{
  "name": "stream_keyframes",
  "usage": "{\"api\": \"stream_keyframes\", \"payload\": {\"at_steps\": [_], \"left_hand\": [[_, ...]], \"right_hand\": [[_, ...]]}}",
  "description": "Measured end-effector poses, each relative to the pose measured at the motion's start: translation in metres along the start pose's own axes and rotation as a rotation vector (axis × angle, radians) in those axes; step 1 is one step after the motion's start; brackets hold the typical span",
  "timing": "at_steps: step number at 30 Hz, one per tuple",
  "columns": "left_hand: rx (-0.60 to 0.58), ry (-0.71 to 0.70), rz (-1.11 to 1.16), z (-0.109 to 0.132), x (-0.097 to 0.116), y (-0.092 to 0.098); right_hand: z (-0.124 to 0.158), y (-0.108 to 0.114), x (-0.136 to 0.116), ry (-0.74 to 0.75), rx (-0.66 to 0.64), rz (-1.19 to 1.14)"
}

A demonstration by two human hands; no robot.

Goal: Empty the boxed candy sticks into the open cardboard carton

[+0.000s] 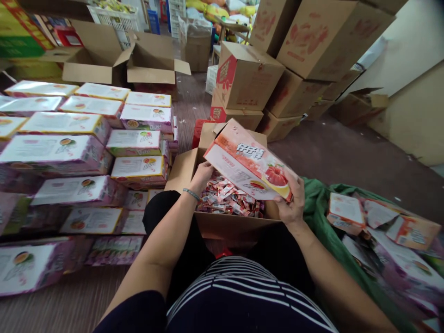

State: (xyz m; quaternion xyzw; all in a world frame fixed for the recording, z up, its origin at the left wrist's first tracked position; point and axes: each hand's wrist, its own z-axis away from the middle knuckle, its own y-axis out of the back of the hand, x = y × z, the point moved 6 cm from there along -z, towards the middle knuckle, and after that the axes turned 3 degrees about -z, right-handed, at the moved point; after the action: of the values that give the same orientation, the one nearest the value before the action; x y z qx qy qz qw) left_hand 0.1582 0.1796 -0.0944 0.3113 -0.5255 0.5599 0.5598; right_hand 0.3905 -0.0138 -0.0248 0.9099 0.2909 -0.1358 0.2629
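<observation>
A pink and red candy box (248, 162) with fruit printed on it is tilted above an open cardboard carton (239, 224). My right hand (292, 199) grips its right end, thumb on one side and fingers around the corner. At the left end, my left hand (204, 176) is closed at the box's lower corner; its fingertips are partly hidden. Many small red and white wrapped packets (229, 196) fill the carton below, which stands between my knees.
Stacked white-topped fruit boxes (69, 122) line the left. Behind them are open cartons (149, 55). Sealed cartons (255, 78) are piled ahead to the right. A green sack (317, 217) on the right holds discarded-looking boxes (404, 256).
</observation>
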Motion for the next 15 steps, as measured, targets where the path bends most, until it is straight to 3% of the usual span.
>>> {"api": "stream_keyframes", "payload": {"at_steps": [8, 15], "left_hand": [[-0.14, 0.082, 0.133, 0.003, -0.001, -0.008], [-0.135, 0.094, 0.293, 0.003, 0.009, -0.004]], "right_hand": [[0.034, -0.019, 0.01, -0.104, 0.011, 0.054], [0.029, -0.013, 0.006, -0.003, 0.008, 0.07]]}}
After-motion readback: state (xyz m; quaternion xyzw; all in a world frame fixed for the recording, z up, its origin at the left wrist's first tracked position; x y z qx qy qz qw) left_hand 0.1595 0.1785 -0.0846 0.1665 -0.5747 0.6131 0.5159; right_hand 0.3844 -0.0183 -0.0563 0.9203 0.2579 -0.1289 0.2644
